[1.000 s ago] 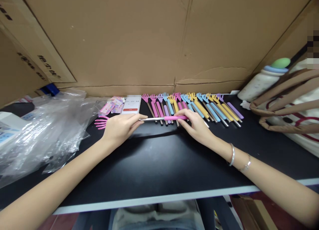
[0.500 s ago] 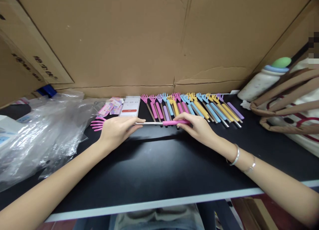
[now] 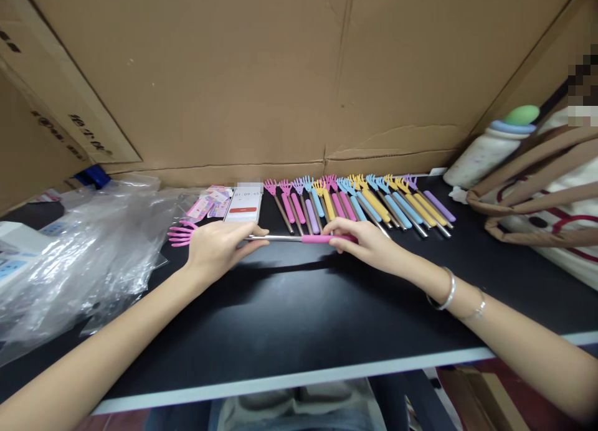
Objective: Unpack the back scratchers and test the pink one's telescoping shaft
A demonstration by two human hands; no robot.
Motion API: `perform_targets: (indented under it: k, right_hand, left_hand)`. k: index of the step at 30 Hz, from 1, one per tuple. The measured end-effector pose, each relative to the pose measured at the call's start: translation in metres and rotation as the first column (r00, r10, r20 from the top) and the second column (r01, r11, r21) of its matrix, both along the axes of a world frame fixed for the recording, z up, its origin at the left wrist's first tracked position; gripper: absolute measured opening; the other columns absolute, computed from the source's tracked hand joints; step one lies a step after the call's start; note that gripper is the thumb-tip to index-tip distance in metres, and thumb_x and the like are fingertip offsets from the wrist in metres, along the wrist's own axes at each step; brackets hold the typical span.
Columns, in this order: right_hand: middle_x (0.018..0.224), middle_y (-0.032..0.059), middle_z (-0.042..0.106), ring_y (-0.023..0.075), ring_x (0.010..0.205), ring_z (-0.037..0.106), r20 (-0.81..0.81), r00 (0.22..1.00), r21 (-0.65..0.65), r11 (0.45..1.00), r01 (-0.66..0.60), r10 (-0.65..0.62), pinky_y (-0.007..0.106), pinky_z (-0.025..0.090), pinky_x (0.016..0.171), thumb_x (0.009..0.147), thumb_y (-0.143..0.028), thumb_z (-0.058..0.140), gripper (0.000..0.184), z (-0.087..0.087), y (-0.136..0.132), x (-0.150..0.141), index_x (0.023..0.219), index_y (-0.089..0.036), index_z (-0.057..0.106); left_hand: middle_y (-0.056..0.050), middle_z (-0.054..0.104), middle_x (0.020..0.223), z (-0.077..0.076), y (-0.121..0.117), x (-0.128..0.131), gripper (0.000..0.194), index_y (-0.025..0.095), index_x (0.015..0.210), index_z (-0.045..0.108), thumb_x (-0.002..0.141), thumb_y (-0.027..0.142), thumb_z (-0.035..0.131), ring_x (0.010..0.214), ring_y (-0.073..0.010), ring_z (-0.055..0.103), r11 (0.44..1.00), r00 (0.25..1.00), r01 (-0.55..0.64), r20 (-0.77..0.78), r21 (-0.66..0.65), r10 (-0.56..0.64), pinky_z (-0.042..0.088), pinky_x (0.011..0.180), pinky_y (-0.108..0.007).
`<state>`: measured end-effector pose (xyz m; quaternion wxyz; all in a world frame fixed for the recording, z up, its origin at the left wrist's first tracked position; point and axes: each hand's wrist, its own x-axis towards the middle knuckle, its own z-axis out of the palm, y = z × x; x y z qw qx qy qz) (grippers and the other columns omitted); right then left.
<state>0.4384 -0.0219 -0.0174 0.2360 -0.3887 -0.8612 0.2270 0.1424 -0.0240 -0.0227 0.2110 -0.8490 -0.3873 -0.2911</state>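
Observation:
A pink back scratcher (image 3: 315, 238) with a metal rod is held level between my two hands, above the black table (image 3: 280, 319). My left hand (image 3: 219, 243) grips its rod near the claw end, and the pink claw sticks out to the left. Around the pink handle closes my right hand (image 3: 362, 239), covering the handle's far end. Behind my hands lies a row of back scratchers (image 3: 369, 200) in pink, purple, blue and yellow, claws toward the back. A phone (image 3: 243, 200) showing a timer lies just behind my left hand.
Clear plastic bags (image 3: 107, 244) are heaped at the left. Small printed cards (image 3: 210, 203) lie beside the phone. A white bottle (image 3: 488, 151) and a bag with brown straps (image 3: 551, 200) stand at the right. Cardboard (image 3: 233, 76) walls the back.
Both hands and the pink back scratcher have come slightly lower in view. My right hand has shifted its fingers on the handle. The head view has moved slightly.

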Motion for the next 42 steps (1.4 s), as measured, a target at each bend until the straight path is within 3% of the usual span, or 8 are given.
perform_targets:
  k: [5,11,13,17,24,33,42]
  right_hand:
    - [0.065,-0.0021,0.056,0.0102,0.061,0.051,-0.048,0.994,-0.232,0.967,-0.103,0.094,0.023,0.04,0.062,0.091,-0.036,0.042,0.026,0.006,-0.003,-0.001,0.102,-0.015,0.054]
    - [0.062,-0.0047,0.048,0.0048,0.042,0.034,-0.05,0.991,-0.507,0.852,-0.13,0.122,0.018,0.028,0.039,0.092,-0.043,0.038,0.034,0.008,-0.005,0.0,0.103,-0.015,0.053]
    - [0.063,-0.0043,0.047,0.0051,0.043,0.035,-0.048,0.991,-0.515,0.848,-0.13,0.123,0.018,0.028,0.039,0.092,-0.044,0.037,0.035,0.007,-0.005,0.0,0.101,-0.014,0.053]
    - [0.066,-0.0016,0.049,0.0088,0.058,0.047,-0.018,0.996,-0.367,0.926,-0.089,0.089,0.021,0.04,0.055,0.092,-0.042,0.039,0.033,0.004,-0.005,-0.004,0.096,-0.014,0.057]
    - [0.066,-0.0004,0.056,0.0114,0.059,0.052,0.101,0.995,-0.064,0.997,0.033,-0.026,0.022,0.038,0.058,0.093,-0.034,0.039,0.027,-0.001,-0.008,-0.01,0.092,-0.017,0.059]
    - [0.088,0.0043,0.067,0.0154,0.074,0.062,0.102,0.987,0.259,0.961,0.094,-0.124,0.025,0.043,0.066,0.092,-0.031,0.042,0.021,-0.011,-0.008,-0.009,0.098,-0.02,0.059]
    - [0.092,0.0057,0.068,0.0167,0.081,0.062,0.078,0.99,0.367,0.927,0.081,-0.118,0.027,0.045,0.069,0.091,-0.029,0.045,0.018,-0.01,-0.01,-0.009,0.097,-0.019,0.059]
  left_hand:
    - [0.005,0.073,0.075,-0.003,-0.001,-0.001,0.022,0.024,0.078,0.064,0.086,0.042,0.055,0.059,-0.0107,0.066,0.997,0.999,0.026,-0.026,0.072,-0.025,0.04,0.052,-0.022]
    - [0.006,0.07,0.066,-0.003,-0.006,0.002,0.016,0.025,0.081,0.066,0.084,0.039,0.059,0.055,-0.0099,0.062,0.981,0.994,0.058,-0.097,0.187,-0.04,0.038,0.051,-0.023]
    - [0.006,0.07,0.066,-0.002,-0.006,0.003,0.015,0.025,0.083,0.066,0.084,0.038,0.059,0.055,-0.01,0.062,0.976,0.992,0.076,-0.111,0.205,-0.054,0.038,0.051,-0.023]
    - [0.005,0.07,0.068,-0.003,-0.006,0.005,0.016,0.026,0.085,0.066,0.086,0.037,0.056,0.058,-0.0106,0.062,0.984,0.991,0.064,-0.127,0.168,-0.043,0.038,0.052,-0.024]
    - [0.003,0.072,0.078,-0.007,-0.003,0.004,0.025,0.024,0.083,0.064,0.09,0.04,0.047,0.065,-0.0103,0.066,0.999,0.997,0.033,-0.067,0.018,-0.032,0.038,0.052,-0.021]
    - [0.003,0.072,0.081,-0.007,-0.007,0.007,0.028,0.024,0.085,0.063,0.091,0.045,0.044,0.066,-0.0099,0.066,0.989,1.0,-0.006,0.028,-0.145,0.01,0.034,0.049,-0.019]
    - [0.003,0.072,0.081,-0.01,-0.006,0.008,0.032,0.028,0.089,0.066,0.089,0.05,0.042,0.065,-0.0119,0.064,0.957,0.995,-0.088,0.009,-0.278,0.095,0.03,0.049,-0.021]
